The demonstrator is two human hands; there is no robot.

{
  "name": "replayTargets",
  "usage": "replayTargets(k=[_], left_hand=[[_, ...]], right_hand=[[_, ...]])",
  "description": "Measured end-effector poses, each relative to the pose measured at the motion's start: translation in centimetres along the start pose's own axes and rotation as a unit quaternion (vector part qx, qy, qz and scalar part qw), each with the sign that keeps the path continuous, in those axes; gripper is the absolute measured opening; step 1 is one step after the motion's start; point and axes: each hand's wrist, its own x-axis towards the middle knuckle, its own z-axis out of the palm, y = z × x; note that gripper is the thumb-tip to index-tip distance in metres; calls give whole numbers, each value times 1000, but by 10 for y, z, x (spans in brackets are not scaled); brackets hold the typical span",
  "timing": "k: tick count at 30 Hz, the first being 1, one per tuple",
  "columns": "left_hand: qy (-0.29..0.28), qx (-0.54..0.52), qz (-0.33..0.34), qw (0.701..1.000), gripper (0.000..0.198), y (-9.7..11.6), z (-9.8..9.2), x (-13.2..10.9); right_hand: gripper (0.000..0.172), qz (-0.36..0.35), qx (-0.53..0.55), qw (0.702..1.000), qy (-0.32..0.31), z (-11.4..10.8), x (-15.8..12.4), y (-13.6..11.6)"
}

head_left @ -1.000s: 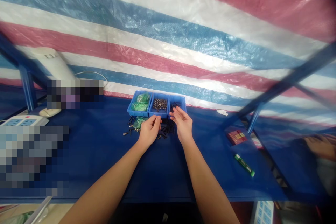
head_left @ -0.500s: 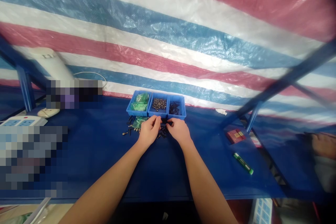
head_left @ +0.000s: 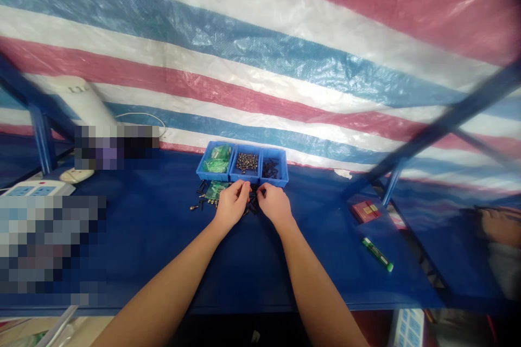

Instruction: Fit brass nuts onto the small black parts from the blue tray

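Note:
My left hand (head_left: 233,205) is closed in a pinch just in front of the blue bins. Facing it across a small gap is my right hand (head_left: 275,205), also pinched. Whatever the fingertips hold is too small to make out. Loose black screws (head_left: 252,207) lie on the table between and under my hands. Left of them are a green packet (head_left: 216,190) and several brass-coloured screws. Behind stand three joined bins: green packets (head_left: 215,166) fill the left bin, brass-coloured screws (head_left: 246,162) the middle one, black screws (head_left: 270,168) the right one.
On the blue table (head_left: 325,260), a red box (head_left: 365,211) and a green tube (head_left: 377,254) lie to the right. A power strip (head_left: 38,188) sits at the left. Striped sheeting (head_left: 260,65) hangs behind. Another person's hand (head_left: 501,226) shows at far right.
My right hand has shifted slightly left, toward my left hand. My left hand has hardly moved, and the bins and loose screws look the same.

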Motion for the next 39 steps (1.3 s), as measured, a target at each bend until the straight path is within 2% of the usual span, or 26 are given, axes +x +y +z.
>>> replayTargets(k=[7,10,13,15,18,21,26,30,35,39], left_hand=[[1,9,7,1000,36,0,0,-1],[0,13,3,1000,37,0,0,0],[22,31,0,999,31,0,-1,1],[39,38,4,998,26,-1,-2,2],[30,35,16,999,28,-1,-2,3],[22,38,19,999,28,-3,-2,3],[41,43,15,998,30,-5,-4,5],[56,42,5,998,35,-3,-6,6],[85,15,-7,996,36,0,-7,5],[90,-29,-14,995,35,-1,-8,6]], right_hand=[[21,-18,-2,1000,7,5,2,2],[18,-22,31,999,26,6,3,2],[16,-31,126,989,66,6,2,-1],[17,-35,213,971,101,6,0,-5],[18,-45,319,937,134,5,-1,-11],[18,-60,365,920,132,5,-2,-14],[22,-98,408,901,109,4,-4,-17],[22,-131,405,899,100,3,-6,-21],[21,-116,458,879,67,3,-6,-23],[21,-125,453,880,74,4,-7,-25]])
